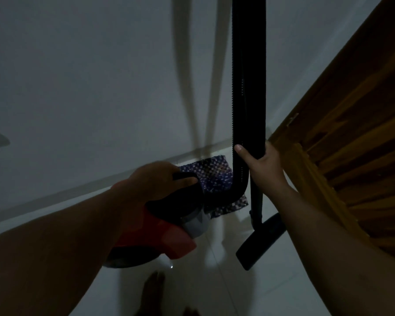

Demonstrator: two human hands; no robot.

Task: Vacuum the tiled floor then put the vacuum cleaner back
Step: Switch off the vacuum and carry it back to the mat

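Right grip [263,165] wraps hose [249,87]; left grip [155,179] clasps vacuum handle [185,176].

We have little room ahead: the white wall [89,76] closes the front and the wooden door [351,133] closes the right, so the corner between them is tight. That corner is filled by the upright black hose [249,76], the floor nozzle [260,242] on the tiled floor [214,281] and a patterned cloth [214,176] lying against the wall's foot. The open passage we see is the bare tile low in the middle, between the red vacuum body [160,238] and the nozzle, though a bare foot [153,290] stands there.
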